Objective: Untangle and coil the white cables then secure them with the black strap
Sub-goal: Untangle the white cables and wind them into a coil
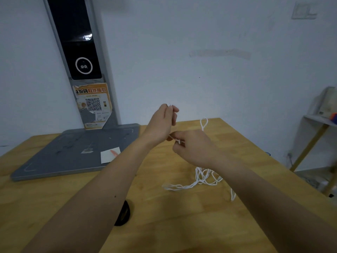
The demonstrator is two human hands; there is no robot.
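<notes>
Both hands, left hand (162,123) and right hand (194,147), are pinching white cables (204,177) (mostly tangled); black strap (124,213) is lying unused.

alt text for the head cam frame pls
Two bare hands, left above right, pinch a white cable above a wooden table, its tangled rest lying below. A black strap lies near the left forearm; a grey stand sits behind.

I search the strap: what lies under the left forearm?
A black strap lies on the wooden table, partly covered by the left forearm. Its hidden part cannot be seen.
</notes>
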